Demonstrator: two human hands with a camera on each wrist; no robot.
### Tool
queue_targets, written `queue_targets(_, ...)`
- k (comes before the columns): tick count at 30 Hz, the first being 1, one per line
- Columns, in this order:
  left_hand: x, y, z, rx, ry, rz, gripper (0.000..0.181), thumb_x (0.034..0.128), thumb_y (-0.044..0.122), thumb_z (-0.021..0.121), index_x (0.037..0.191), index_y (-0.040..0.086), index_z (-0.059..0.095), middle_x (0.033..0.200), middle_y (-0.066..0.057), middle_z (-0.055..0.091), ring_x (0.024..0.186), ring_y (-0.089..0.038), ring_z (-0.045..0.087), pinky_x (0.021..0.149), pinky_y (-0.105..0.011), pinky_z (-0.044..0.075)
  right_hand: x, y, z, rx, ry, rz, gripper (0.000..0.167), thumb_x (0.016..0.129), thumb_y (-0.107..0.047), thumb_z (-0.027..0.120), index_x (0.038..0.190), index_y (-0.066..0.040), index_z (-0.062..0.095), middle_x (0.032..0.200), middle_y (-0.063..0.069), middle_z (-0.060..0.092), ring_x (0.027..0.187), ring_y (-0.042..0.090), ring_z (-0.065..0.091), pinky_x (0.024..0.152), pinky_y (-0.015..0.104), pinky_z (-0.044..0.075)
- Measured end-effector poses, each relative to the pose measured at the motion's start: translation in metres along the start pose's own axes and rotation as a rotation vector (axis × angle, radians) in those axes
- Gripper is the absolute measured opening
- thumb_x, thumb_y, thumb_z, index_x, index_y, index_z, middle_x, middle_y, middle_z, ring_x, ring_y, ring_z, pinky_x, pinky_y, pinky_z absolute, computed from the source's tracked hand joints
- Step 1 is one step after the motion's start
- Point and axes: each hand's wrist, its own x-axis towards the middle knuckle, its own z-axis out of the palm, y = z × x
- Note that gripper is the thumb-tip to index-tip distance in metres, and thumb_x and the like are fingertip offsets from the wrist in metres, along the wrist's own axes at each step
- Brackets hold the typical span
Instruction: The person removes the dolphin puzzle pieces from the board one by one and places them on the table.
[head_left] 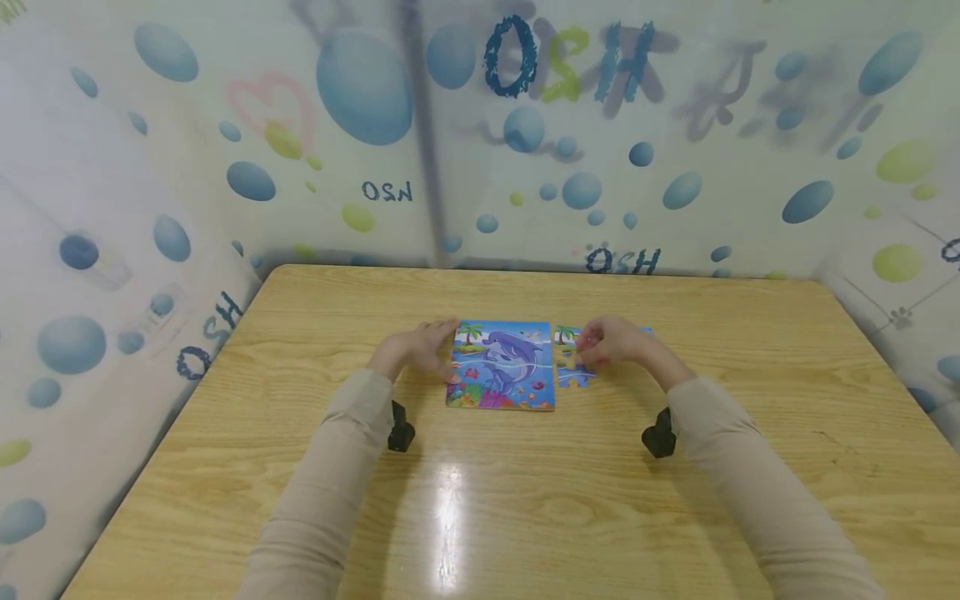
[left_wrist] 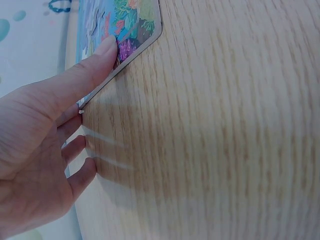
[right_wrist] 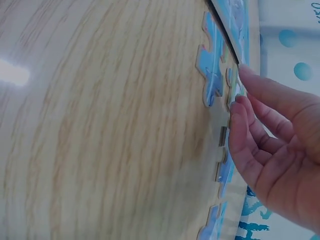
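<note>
- The square, flat picture board printed with purple dolphins, a palm tree and bright coral (head_left: 502, 367) lies near the middle of the pale, wood-grained table (head_left: 540, 500), closer to its back edge than the board's own depth would suggest is central, and well apart from both back corners.
- Just beside the board's right edge lie thin, interlocking puzzle pieces in blue and green (head_left: 573, 381), with bare wood showing in gaps between them.
- A likely trouble: the right hand could nudge neighbouring pieces out of line, since they are thin, loose and close to the fingertips.
- The board could also slide or turn if the resting thumb pushes sideways; its raised edge beside the pieces might then shove them.
- The bare left hand (head_left: 415, 348) is at the board's left edge, thumb and fingers well apart; the thumb rests on the printed face.
- The bare right hand (head_left: 618, 340) reaches over the pieces, fingers bent, thumb and fingertips near one another; whether a piece is pinched there I cannot tell.
- Beyond the table's back edge hangs a white wall covering with blue and green ovals (head_left: 363, 87).
</note>
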Motion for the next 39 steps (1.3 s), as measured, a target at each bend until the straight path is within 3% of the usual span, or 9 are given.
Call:
queue_targets(9,-0.001,0.0,0.0,-0.001,0.0,-0.001,0.1,0.0784,0.041,0.068,0.148,0.015,0.002,0.156,-0.009,0.002,0.141,-0.037,0.001,0.114,-0.055,0.01,0.004,-0.006,0.0,0.057,0.021,-0.024,0.038,0.085,-0.02,0.062,0.114,0.003,0.053,0.103,0.018,0.061,0.069,0.014,0.054,0.067,0.027,0.048)
queue_targets(16,0.0,-0.001,-0.001,0.007,0.0,0.019,0.1,0.0781,0.04,0.069,0.148,0.013,0.003,0.156,-0.009,0.002,0.142,-0.036,0.001,0.114,-0.055,0.01,0.01,-0.011,0.004,0.098,0.01,-0.029,0.037,0.087,-0.023,0.061,0.115,0.001,0.053,0.094,0.011,0.058,0.069,0.017,0.051,0.066,0.028,0.046)
queue_targets(22,0.001,-0.001,-0.001,0.004,-0.002,0.026,0.1,0.0784,0.039,0.069,0.148,0.013,0.003,0.156,-0.01,0.002,0.142,-0.036,0.001,0.114,-0.055,0.011,0.016,-0.021,0.009,0.132,0.009,-0.056,0.04,0.087,-0.021,0.06,0.119,0.002,0.053,0.109,0.018,0.06,0.082,0.021,0.058,0.072,0.03,0.052)
queue_targets(32,0.0,-0.001,0.0,0.003,0.005,0.027,0.099,0.0787,0.04,0.069,0.148,0.013,0.003,0.155,-0.01,0.003,0.142,-0.036,0.002,0.114,-0.054,0.011,0.024,-0.042,0.019,0.096,-0.019,-0.089,0.04,0.087,-0.02,0.06,0.12,0.002,0.055,0.116,0.02,0.06,0.096,0.027,0.061,0.079,0.034,0.054)
queue_targets(39,0.0,0.0,0.0,0.0,-0.001,0.025,0.1,0.0786,0.039,0.069,0.148,0.014,0.003,0.156,-0.009,0.002,0.142,-0.036,0.001,0.114,-0.055,0.011,0.032,-0.056,0.031,0.011,0.002,-0.115,0.039,0.084,-0.021,0.065,0.117,0.0,0.059,0.114,0.017,0.062,0.104,0.027,0.058,0.086,0.035,0.052)
